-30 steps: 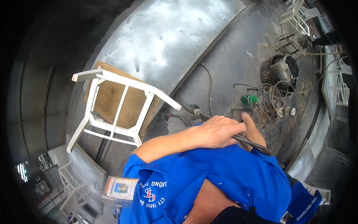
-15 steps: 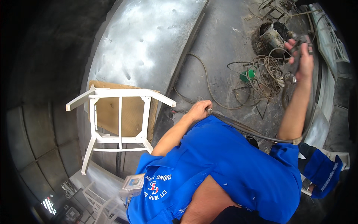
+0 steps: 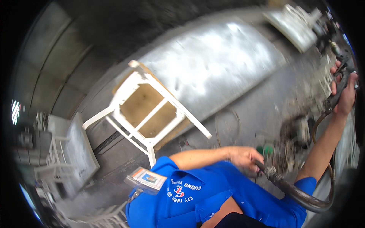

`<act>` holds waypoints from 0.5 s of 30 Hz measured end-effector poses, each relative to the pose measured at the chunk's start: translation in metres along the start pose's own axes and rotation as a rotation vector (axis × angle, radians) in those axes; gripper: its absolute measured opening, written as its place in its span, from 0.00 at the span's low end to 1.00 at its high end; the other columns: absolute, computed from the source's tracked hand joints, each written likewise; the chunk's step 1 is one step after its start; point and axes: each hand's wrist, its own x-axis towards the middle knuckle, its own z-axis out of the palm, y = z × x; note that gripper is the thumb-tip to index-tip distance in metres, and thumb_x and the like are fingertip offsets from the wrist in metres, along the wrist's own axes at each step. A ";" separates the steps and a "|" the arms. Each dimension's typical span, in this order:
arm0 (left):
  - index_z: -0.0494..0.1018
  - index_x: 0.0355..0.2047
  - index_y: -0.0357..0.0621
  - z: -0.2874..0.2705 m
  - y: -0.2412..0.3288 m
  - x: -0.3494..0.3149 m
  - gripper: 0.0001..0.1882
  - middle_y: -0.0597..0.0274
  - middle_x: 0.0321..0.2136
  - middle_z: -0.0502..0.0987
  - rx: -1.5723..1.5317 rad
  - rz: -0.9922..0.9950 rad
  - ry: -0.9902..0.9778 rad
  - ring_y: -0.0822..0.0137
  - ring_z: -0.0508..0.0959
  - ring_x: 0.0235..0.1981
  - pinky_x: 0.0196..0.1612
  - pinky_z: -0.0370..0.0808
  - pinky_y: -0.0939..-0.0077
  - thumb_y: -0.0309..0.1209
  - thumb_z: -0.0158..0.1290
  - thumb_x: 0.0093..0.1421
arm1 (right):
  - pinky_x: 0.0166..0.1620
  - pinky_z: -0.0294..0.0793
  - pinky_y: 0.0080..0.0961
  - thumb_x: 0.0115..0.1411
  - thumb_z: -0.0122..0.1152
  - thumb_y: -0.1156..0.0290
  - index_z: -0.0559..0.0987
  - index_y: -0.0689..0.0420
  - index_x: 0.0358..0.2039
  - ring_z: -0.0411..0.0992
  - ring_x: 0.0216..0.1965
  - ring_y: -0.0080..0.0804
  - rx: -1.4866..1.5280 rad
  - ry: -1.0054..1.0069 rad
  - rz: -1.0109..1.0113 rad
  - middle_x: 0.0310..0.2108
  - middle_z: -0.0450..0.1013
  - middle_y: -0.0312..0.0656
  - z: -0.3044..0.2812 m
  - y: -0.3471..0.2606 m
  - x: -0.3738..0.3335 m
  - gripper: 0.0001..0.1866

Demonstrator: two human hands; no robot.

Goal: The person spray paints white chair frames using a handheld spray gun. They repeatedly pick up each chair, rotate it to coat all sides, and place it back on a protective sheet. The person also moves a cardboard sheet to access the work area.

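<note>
My right hand [image 3: 346, 91] is raised at the far right. Its fingers are wrapped round a dark spray gun [image 3: 344, 72], with a hose running down from it along my forearm. In front of my chest, my left hand [image 3: 247, 157] is closed round a thick dark hose [image 3: 283, 182], which bends up to the right past my right arm. Left of centre, a white wooden chair frame [image 3: 142, 114] lies with its legs pointing outward, apart from both hands. Beneath it is a brown board [image 3: 146, 108].
A large grey metal sheet [image 3: 205, 68] stretches behind the chair frame. Blurred coiled hoses and a dark bucket [image 3: 294, 131] sit on the floor at right. More white chair frames [image 3: 57, 155] and a pale panel [image 3: 80, 152] stand at left. Another panel [image 3: 292, 30] is at the upper right.
The view has swung, so the chair frame appears tilted. My left hand has moved right along my front, still round the hose. My right hand with the spray gun has moved farther right.
</note>
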 end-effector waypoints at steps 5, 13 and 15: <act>0.79 0.51 0.41 0.018 0.048 -0.085 0.12 0.65 0.42 0.82 0.217 -0.097 0.195 0.73 0.78 0.45 0.50 0.76 0.72 0.32 0.58 0.71 | 0.19 0.70 0.14 0.76 0.48 0.48 0.71 0.59 0.64 0.78 0.38 0.23 0.222 -0.343 -0.270 0.44 0.79 0.42 0.197 -0.014 0.044 0.29; 0.76 0.39 0.39 0.019 0.077 -0.203 0.15 0.50 0.48 0.81 0.198 0.419 0.408 0.52 0.78 0.58 0.63 0.73 0.55 0.40 0.57 0.71 | 0.19 0.71 0.15 0.72 0.56 0.44 0.74 0.56 0.61 0.79 0.35 0.22 0.213 -0.331 -0.525 0.41 0.79 0.39 0.469 -0.118 0.089 0.30; 0.76 0.39 0.39 0.018 0.082 -0.233 0.15 0.49 0.48 0.81 0.206 0.456 0.461 0.51 0.77 0.59 0.65 0.71 0.53 0.40 0.56 0.71 | 0.19 0.71 0.13 0.72 0.55 0.47 0.73 0.55 0.62 0.79 0.34 0.20 0.198 -0.330 -0.590 0.38 0.78 0.37 0.527 -0.136 0.088 0.29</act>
